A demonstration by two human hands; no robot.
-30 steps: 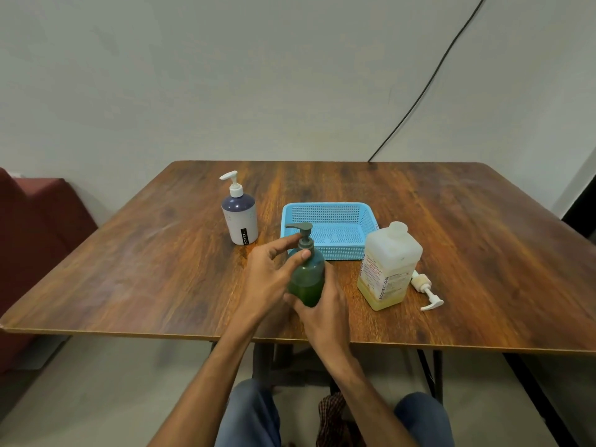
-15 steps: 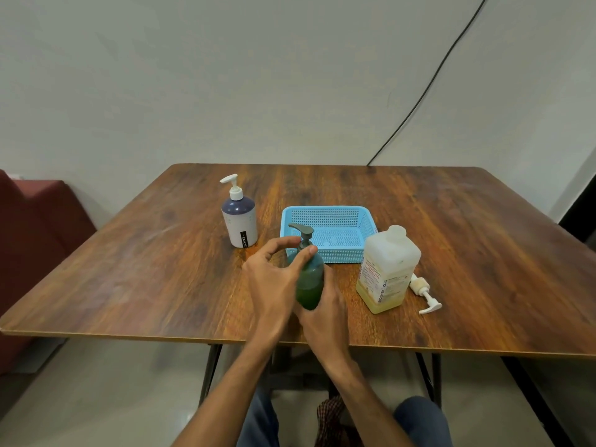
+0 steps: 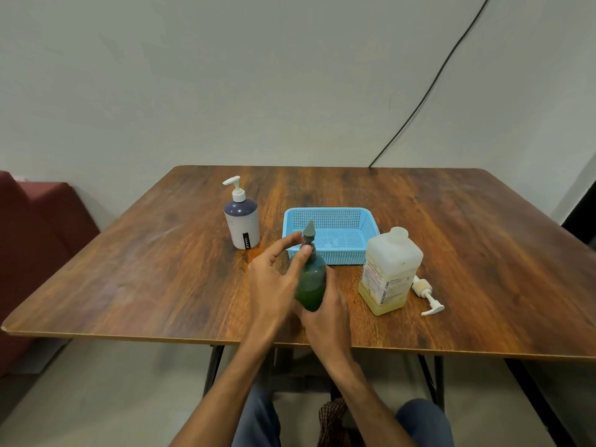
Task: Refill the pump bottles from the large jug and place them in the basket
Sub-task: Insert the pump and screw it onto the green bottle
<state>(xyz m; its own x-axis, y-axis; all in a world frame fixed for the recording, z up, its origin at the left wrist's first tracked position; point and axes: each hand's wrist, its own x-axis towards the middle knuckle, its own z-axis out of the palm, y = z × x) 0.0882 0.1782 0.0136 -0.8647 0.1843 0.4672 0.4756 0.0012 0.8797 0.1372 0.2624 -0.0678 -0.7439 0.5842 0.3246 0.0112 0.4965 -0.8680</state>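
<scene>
A green pump bottle stands near the table's front edge, its grey pump head pointing away from me. My right hand wraps the bottle's lower body from behind. My left hand pinches the pump collar with thumb and fingers. Behind the bottle sits an empty blue basket. To the right stands the large translucent jug, uncapped, with yellowish liquid low inside. A white and navy pump bottle stands upright at the left of the basket.
A loose white pump lies on the wooden table right of the jug. A black cable runs down the wall behind. A red seat is at the far left.
The green bottle's pump head has turned from pointing left to pointing away from me, twisted by my left hand. My right hand stays on the bottle body.
</scene>
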